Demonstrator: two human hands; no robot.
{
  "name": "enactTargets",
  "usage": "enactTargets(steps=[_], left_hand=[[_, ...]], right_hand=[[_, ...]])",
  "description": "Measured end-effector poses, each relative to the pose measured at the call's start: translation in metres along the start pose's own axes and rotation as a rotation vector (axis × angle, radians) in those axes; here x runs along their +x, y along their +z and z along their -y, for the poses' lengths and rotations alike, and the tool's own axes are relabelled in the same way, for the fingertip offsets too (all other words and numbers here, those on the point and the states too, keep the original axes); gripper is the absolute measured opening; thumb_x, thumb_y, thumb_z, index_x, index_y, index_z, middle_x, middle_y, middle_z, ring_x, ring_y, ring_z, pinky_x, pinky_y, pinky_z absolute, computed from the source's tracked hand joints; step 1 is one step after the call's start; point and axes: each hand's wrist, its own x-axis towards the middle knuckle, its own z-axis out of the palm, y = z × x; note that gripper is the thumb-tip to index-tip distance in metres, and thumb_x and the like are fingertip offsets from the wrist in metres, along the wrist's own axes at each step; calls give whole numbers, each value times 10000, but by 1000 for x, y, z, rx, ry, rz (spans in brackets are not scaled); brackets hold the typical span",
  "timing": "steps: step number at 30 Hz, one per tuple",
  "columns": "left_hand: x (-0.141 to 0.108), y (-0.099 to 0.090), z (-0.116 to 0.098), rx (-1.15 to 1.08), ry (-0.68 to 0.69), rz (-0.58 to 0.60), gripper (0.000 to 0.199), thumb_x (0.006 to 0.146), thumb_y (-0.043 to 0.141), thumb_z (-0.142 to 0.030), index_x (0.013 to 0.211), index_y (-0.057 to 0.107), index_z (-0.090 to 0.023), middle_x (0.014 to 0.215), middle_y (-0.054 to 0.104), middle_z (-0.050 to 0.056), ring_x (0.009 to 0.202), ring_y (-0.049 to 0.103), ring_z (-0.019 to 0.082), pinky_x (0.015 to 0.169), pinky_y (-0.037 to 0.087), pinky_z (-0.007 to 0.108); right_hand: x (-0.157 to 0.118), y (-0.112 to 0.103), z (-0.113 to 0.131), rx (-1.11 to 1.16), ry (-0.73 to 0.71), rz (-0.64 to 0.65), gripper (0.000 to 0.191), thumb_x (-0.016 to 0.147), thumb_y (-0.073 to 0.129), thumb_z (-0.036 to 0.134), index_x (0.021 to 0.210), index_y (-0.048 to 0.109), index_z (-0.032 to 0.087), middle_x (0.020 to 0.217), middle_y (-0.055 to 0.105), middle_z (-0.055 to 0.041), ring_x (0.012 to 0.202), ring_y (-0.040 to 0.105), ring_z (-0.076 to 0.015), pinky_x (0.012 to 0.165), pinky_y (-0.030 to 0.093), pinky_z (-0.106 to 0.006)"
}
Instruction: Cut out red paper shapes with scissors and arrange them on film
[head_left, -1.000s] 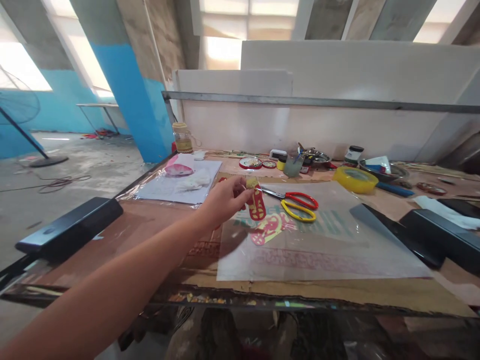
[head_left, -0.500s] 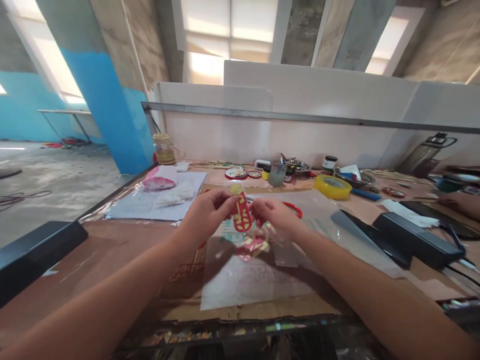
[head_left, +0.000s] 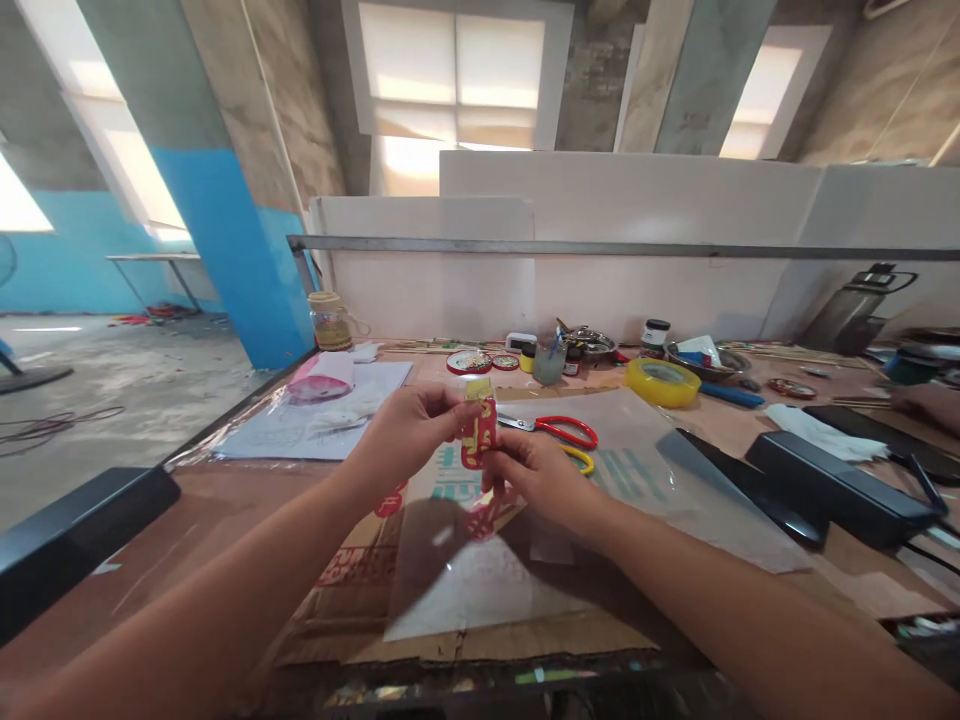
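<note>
My left hand (head_left: pixel 420 428) is closed, its thumb and fingers pinching the upper left side of a small red piece with yellow markings (head_left: pixel 475 438). At the lower right edge of that piece, the fingers of my right hand (head_left: pixel 536 478) are pinched together on it. Beneath my hands, a second red-and-yellow piece (head_left: pixel 481 518) lies on a translucent sheet (head_left: pixel 450 600), partly hidden by my right hand. Just behind my right hand lie scissors (head_left: pixel 574 432) with a red and a yellow handle loop, their blades partly covered.
Cardboard (head_left: pixel 345 620) lies under the sheet. White papers (head_left: pixel 255 430) are at left, a yellow tape roll (head_left: pixel 661 383) at back right. A jar (head_left: pixel 328 322), lids and a cup (head_left: pixel 550 362) line the back. Black devices (head_left: pixel 847 485) flank both sides. Another person's hand (head_left: pixel 926 400) shows at far right.
My right hand has moved down to the lower edge of the piece, uncovering the scissors behind it. My left hand keeps its pinch. The view has tilted up slightly.
</note>
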Motion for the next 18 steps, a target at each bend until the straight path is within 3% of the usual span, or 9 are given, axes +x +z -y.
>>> enactTargets(steps=[4, 6, 8, 9, 13, 18], left_hand=[[12, -1, -9, 31, 8, 2, 404, 846, 615, -567, 820, 660, -167, 698, 656, 18, 634, 617, 149, 589, 494, 264], [13, 5, -6, 56, 76, -148, 404, 826, 667, -516, 1031, 604, -174, 838, 673, 29, 729, 652, 163, 632, 515, 271], [7, 13, -1, 80, 163, -293, 535, 800, 721, -433, 1217, 478, -202, 956, 652, 25, 775, 661, 154, 675, 526, 276], [3, 17, 1, 81, 192, -305, 593, 801, 724, -399, 1277, 420, -221, 963, 639, 13, 753, 661, 144, 682, 529, 278], [-11, 24, 4, 18, 189, -168, 675, 848, 663, -338, 1419, 307, -282, 758, 586, -56, 667, 645, 140, 657, 516, 274], [-11, 19, 0, -111, 130, -258, 635, 829, 667, -314, 1373, 340, -285, 693, 535, -74, 624, 613, 132, 642, 533, 270]], right_hand=[[3, -6, 5, 164, -53, -114, 170, 844, 635, 355, 875, 637, 187, 659, 621, 18, 610, 590, -139, 591, 466, -259], [4, -9, 7, 182, -49, -186, 182, 834, 647, 368, 844, 630, 187, 637, 628, 19, 585, 588, -136, 588, 464, -263], [5, -11, 8, 177, -19, -215, 184, 842, 638, 369, 841, 634, 185, 621, 628, 22, 569, 590, -134, 581, 464, -262], [5, -12, 9, 173, -6, -210, 186, 851, 628, 368, 845, 639, 183, 621, 627, 22, 569, 591, -134, 580, 464, -262], [3, -9, 10, 214, -16, -105, 178, 842, 641, 334, 917, 676, 176, 705, 652, 6, 654, 616, -142, 639, 483, -272], [1, -10, 13, 379, -129, 47, 320, 825, 712, 376, 1077, 687, 180, 914, 708, -40, 829, 660, -167, 825, 517, -332]])
